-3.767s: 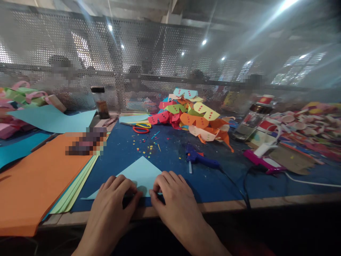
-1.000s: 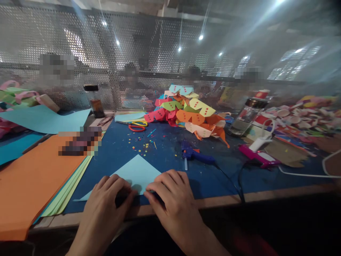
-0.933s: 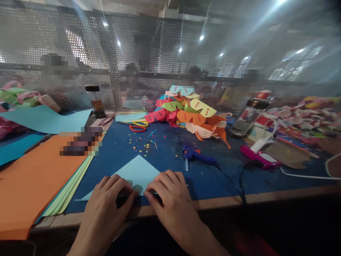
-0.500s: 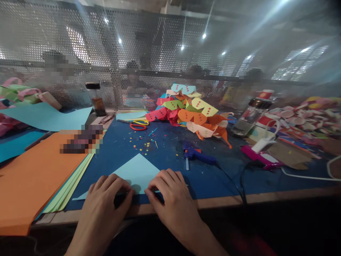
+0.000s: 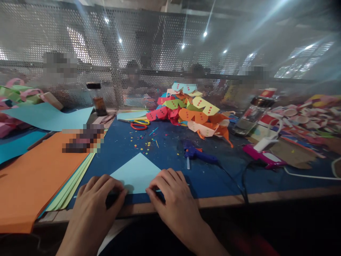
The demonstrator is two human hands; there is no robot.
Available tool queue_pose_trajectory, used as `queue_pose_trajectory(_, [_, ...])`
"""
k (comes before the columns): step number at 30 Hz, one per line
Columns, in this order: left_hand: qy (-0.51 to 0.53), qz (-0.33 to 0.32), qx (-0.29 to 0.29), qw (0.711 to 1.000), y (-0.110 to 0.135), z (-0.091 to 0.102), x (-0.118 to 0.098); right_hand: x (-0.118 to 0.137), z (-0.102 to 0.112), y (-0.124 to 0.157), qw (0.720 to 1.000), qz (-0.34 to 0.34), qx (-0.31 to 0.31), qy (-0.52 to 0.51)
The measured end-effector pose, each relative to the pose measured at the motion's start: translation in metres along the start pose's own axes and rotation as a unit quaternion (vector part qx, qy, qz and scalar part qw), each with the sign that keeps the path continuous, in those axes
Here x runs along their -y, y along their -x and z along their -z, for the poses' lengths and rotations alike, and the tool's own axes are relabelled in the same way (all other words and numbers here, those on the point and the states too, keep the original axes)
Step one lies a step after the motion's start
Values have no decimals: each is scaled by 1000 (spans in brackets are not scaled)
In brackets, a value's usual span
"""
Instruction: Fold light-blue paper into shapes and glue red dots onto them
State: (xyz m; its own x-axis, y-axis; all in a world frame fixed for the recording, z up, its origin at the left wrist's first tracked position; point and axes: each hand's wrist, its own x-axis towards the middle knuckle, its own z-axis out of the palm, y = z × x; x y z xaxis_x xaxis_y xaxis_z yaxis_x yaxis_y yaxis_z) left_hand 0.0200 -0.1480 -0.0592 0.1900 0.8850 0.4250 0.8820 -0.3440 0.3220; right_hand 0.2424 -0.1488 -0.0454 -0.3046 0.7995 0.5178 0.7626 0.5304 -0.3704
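A sheet of light blue paper [image 5: 138, 174], folded into a triangle, lies at the table's front edge with its point facing away from me. My left hand [image 5: 96, 201] is closed, thumb and forefinger pinched together at the near edge of the paper, left of its middle. My right hand [image 5: 173, 199] pinches the same edge right of the middle, fingers curled on top. Both hands cover the side corners of the triangle in large part. Beyond the paper lie tiny colored scraps and a pair of scissors [image 5: 140, 124] with red and yellow handles.
A blue glue gun [image 5: 199, 155] lies right of the paper, its cord running to the front edge. Folded paper shapes [image 5: 194, 110] are piled behind. Orange sheets [image 5: 39, 170] are stacked at left. Two jars [image 5: 99, 103], a pink-and-white power strip [image 5: 263, 156] and a perforated screen [image 5: 160, 53] stand around.
My left hand has slid left along the paper's near edge, widening the gap between my hands. My right hand stays nearly in place. The view has shifted slightly.
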Motion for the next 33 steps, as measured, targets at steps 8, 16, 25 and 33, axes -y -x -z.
queue_pose_trajectory(8, [-1, -11, 3, 1000, 1, -2, 11, -1, -2, 1, 1000, 6, -5, -4])
queue_pose_trajectory(16, [21, 28, -7, 999, 6, 5, 10, -2, -2, 0, 1000, 2, -8, 2])
queue_pose_trajectory(25, [0, 46, 0, 999, 11, 11, 34, -1, -3, 0, 1000, 1, -8, -6])
queue_pose_trajectory(33, [10, 59, 26, 998, 12, 15, 48, 0, -2, 0, 1000, 3, -10, -5])
